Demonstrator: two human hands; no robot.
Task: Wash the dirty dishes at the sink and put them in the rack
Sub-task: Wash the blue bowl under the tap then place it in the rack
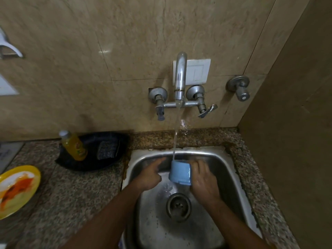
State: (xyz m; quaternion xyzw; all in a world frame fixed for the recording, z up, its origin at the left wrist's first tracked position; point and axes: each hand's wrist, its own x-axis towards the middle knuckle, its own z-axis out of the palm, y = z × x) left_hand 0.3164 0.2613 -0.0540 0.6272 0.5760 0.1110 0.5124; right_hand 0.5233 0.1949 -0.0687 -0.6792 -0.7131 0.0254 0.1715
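A: Any writing you can read from up there?

B: None; the yellow bottle point(74, 146) has a label, but it is too blurred to make out.

A: What have your fingers got?

B: My right hand point(203, 180) curls its fingers round the blue cup point(180, 173), tilted with its mouth toward the wall, inside the sink point(231, 169); the stream from the tap point(180, 78) falls into it; my left hand point(150, 175) holds nothing, forefinger out, the rest loosely curled, just beside the cup.

A: What else is around?

B: The bottle stands in a dark tray point(93, 151) with a scrub pad point(107, 150); a yellow plate point(18, 191) smeared with orange sits at the left edge; the drain point(178, 206) lies below the cup.

A: And the room?

B: Speckled granite surface point(71, 194); beige tiled wall point(107, 51) with a white switch plate point(198, 72) behind the tap; a spare valve point(239, 87) to its right.
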